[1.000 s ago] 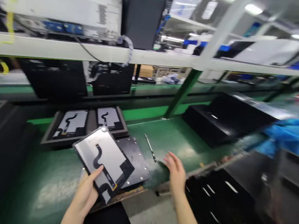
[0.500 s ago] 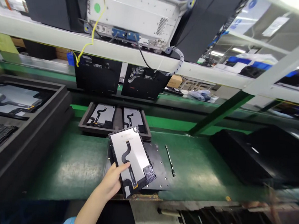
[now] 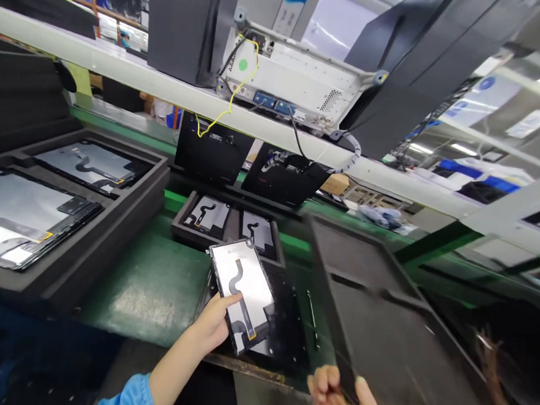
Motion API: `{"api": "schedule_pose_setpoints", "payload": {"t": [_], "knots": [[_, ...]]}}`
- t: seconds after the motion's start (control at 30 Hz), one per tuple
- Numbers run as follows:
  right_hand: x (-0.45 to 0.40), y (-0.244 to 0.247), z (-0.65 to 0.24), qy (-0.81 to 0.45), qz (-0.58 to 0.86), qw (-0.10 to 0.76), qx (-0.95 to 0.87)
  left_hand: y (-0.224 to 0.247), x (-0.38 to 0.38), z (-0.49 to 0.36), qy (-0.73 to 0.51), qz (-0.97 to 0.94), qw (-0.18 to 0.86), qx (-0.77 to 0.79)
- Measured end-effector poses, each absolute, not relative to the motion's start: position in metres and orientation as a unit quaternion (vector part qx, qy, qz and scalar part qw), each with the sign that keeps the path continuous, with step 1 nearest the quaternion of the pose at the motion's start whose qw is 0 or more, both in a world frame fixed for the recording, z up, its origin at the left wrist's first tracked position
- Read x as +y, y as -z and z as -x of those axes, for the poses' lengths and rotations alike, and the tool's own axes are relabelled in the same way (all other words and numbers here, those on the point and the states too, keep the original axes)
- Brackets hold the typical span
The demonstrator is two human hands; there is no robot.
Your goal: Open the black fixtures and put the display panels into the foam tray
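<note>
A display panel (image 3: 253, 288) is held by the fingers (image 3: 232, 300) of the left hand (image 3: 213, 323) over a dark plate (image 3: 295, 334) on the bench (image 3: 147, 299); a dark tray (image 3: 403, 347) is gripped at its near edge by the right hand (image 3: 342, 402). Beyond, two similar panels (image 3: 214, 213) are seated in a foam tray (image 3: 187, 235).

A thin, silver-backed panel (image 3: 252, 281) is held tilted, left of a slanted dark tray (image 3: 394, 341).

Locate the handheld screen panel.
Head view, lower centre: the screen panel is in the left grip, overlapping the black plate in view, on the near side of the two-panel tray.
</note>
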State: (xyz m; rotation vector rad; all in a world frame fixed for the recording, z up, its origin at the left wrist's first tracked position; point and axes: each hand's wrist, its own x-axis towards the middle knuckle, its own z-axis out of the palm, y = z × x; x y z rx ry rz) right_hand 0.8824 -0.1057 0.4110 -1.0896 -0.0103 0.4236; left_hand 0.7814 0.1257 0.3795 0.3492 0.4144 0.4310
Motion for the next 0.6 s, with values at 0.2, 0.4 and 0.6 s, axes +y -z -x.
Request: {"api": "schedule_pose_setpoints", "payload": {"t": [0.2,0.4,0.6], "knots": [[-0.057,-0.423,-0.941,-0.245,0.587,0.760,-0.135,-0.367,0.124,-0.789,-0.238,-0.171,0.935,0.200],[0.007,-0.457,-1.030,-0.423,0.522,0.718,-0.182,-0.371,0.124,-0.785,-0.238,-0.166,0.945,0.154],[0.053,-0.466,-1.072,-0.530,0.483,0.671,-0.186,-0.367,0.124,-0.786,-0.238,-0.188,0.941,0.152]]}}
